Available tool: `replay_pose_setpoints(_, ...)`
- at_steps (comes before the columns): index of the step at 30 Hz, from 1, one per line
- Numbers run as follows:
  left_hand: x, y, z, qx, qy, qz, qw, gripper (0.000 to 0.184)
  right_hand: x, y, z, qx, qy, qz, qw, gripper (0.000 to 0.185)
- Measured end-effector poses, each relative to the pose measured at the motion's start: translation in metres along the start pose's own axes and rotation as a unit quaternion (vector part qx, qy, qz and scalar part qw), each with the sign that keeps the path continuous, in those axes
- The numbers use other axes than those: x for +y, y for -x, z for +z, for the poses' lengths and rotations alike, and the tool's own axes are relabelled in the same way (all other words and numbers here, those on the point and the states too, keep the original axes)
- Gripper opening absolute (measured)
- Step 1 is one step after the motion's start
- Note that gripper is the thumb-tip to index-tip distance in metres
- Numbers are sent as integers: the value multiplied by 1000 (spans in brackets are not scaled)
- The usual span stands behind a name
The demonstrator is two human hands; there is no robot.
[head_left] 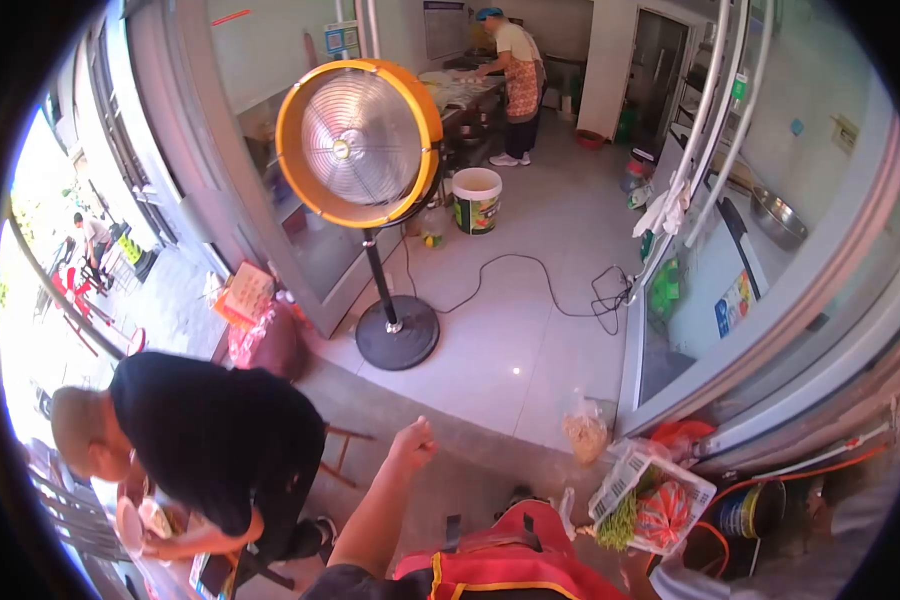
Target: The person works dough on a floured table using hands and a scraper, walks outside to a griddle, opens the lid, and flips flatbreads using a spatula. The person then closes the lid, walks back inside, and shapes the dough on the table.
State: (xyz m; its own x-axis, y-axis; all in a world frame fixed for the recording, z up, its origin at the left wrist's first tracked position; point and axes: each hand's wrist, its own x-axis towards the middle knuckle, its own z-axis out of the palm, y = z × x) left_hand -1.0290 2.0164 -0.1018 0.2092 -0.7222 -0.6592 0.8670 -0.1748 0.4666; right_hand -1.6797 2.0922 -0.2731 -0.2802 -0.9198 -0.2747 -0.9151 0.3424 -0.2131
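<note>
My left hand [413, 445] is stretched out in front of me above the floor by the doorway, its fingers curled into a fist. Nothing shows in it, and it touches nothing. Below my arm is the red apron [515, 560] with yellow trim that I wear. My right hand is out of view. The hand is nearest to a small wooden stool [342, 455], partly hidden behind a seated person in a black shirt [215, 430].
A yellow standing fan [355, 145] stands in the doorway, its black cord [545, 262] running across the tiles. Beyond are a white bucket [477, 200] and a person in a patterned apron [522, 85] at a counter. At right sits a white crate [625, 480] with greens.
</note>
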Motion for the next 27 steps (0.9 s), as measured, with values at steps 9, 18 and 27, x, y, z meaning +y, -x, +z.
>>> replay_pose_setpoints(9, 143, -255, 235, 24, 60, -4, 998, 28, -207, -344, -63, -49, 50, -67, 995, 10)
replay_pose_setpoints(18, 279, -453, 384, 46, 103, 47, 992, 33, -564, -668, -202, 80, -143, -297, 941, 28)
replay_pose_setpoints(27, 460, -748, 565, 90, 117, 92, 985, 39, -644, -846, -232, -181, 139, -106, 968, 15)
